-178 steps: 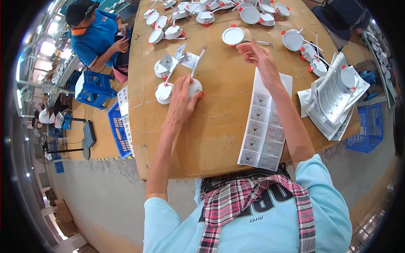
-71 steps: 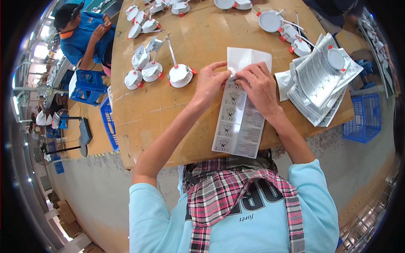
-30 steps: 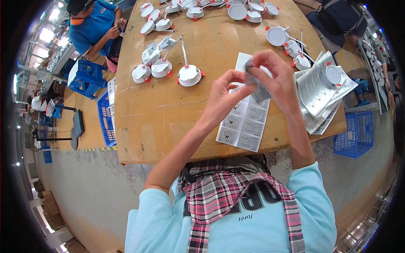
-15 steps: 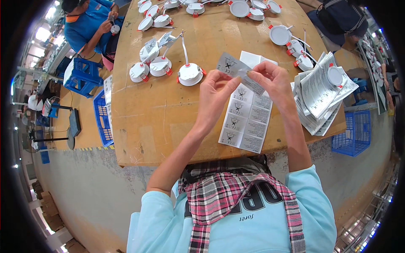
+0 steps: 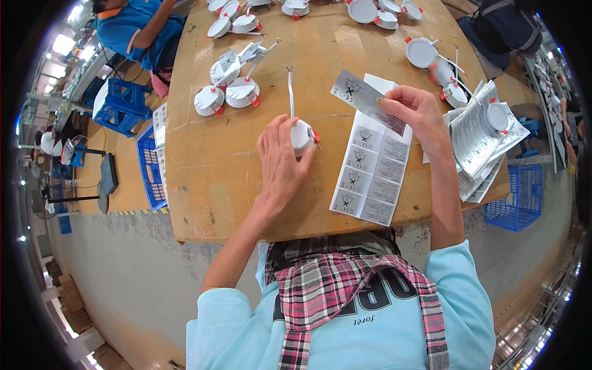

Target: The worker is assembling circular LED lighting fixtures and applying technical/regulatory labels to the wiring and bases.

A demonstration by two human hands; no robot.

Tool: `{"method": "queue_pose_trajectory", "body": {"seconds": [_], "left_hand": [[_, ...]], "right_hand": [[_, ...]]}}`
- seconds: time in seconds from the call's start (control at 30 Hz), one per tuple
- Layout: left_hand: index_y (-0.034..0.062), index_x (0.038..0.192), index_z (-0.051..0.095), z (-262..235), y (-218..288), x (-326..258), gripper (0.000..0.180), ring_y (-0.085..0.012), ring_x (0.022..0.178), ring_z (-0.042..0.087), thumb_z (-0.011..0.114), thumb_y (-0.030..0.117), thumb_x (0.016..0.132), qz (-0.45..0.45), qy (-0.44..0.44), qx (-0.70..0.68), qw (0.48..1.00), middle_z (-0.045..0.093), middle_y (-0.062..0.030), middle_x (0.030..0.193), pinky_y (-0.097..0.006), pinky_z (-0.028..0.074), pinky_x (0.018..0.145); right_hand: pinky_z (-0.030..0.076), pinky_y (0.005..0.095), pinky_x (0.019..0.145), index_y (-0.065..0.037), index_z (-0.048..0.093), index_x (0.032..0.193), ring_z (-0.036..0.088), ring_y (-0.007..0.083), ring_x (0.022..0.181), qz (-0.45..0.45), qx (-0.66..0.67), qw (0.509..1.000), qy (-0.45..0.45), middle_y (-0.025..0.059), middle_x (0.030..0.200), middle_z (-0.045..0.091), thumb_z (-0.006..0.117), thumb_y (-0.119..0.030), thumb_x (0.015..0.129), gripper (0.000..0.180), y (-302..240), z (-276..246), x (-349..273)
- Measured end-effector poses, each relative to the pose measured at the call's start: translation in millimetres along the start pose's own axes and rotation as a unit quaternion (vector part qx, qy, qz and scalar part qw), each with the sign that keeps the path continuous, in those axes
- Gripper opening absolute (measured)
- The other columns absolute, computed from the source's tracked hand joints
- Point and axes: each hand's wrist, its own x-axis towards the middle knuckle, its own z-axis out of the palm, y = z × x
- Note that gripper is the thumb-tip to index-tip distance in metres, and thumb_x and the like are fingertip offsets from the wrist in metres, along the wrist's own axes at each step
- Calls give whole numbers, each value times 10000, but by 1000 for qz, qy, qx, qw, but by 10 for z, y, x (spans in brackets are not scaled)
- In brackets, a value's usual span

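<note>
My left hand (image 5: 282,161) is wrapped round the left side of a round white downlight (image 5: 301,137) on the table. The lamp has red clips, and its white cable sticks up away from me. Between the thumb and fingers of my right hand (image 5: 414,111) is a silver sticker (image 5: 365,98), held by its right end above the table. Beneath it lies a white sheet of silver stickers (image 5: 370,176), creased down the middle. Farther left stand several more downlights (image 5: 242,92), one with a silver sticker on it.
A thick pile of sticker sheets (image 5: 478,145) with a downlight on top lies at the table's right edge. More downlights (image 5: 421,52) are spread at the back. Blue crates (image 5: 515,200) and a blue stool (image 5: 121,105) flank the table (image 5: 246,213). A co-worker (image 5: 139,34) sits at the far left.
My left hand has let go of the silver sticker and moved left onto the downlight, which is now nearer me. The sticker stays in my right hand.
</note>
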Motion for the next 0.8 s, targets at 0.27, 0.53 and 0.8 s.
{"method": "queue_pose_trajectory", "body": {"seconds": [0.27,0.53,0.8], "left_hand": [[9,1255,479,-367,-240,226,508,-188,1145,459,479,403,934,-185,14,-474,861,516,-112,1219,-333,359,922],[3,1096,574,-456,-220,532,445,-104,953,527,588,392,881,-225,-69,-511,827,596,-67,1029,-285,388,818],[46,863,644,-316,-557,676,165,-72,813,554,703,195,823,-250,-106,-492,827,635,-16,806,-249,392,805]], "right_hand": [[431,224,595,22,673,843,554,66,666,17,-56,993,-98,24,728,637,681,-197,800,223,-124,247,201],[409,222,584,27,646,810,537,60,656,-18,-141,973,-180,12,687,597,674,-202,794,231,-231,725,598],[400,232,590,-2,626,939,533,71,668,-6,-132,967,-218,5,724,593,682,-192,787,249,-78,887,776]]}}
